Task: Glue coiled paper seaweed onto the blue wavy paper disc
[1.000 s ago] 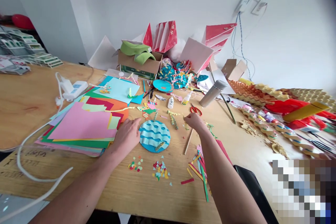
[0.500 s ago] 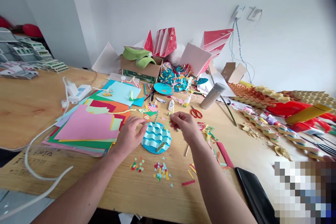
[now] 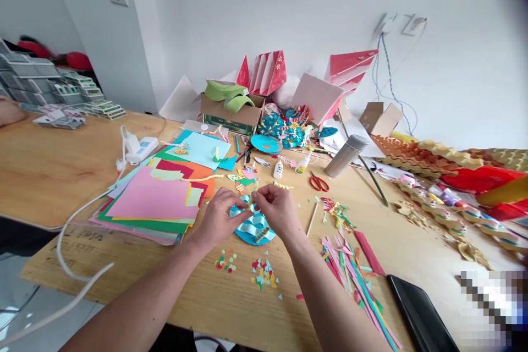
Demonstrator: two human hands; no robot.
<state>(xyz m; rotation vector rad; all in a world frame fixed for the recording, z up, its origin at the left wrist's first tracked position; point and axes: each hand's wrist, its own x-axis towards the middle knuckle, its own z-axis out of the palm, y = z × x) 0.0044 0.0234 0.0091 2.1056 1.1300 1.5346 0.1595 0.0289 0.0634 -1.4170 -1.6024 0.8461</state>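
Note:
A round blue paper disc with rows of pale blue wavy paper strips lies on the table in front of me. A twisted striped paper strip rests on its lower right. My right hand is over the disc's upper right, thumb and fingertips pinched at a small yellow-green paper strip. From the other side, my left hand reaches over the disc's left edge with thumb and fingers drawn together. Whatever lies between the left fingertips is too small to make out. Another yellow twisted strip lies behind my right hand.
Coloured paper sheets are stacked at left. Small paper dots and triangles lie in front. Glue bottles, red scissors and a grey flask stand or lie behind. Paper strips and a black phone are at right.
My right hand has moved left to the disc's upper part, close to my left hand. My left hand's fingers have come further over the disc. The camera view has shifted slightly left.

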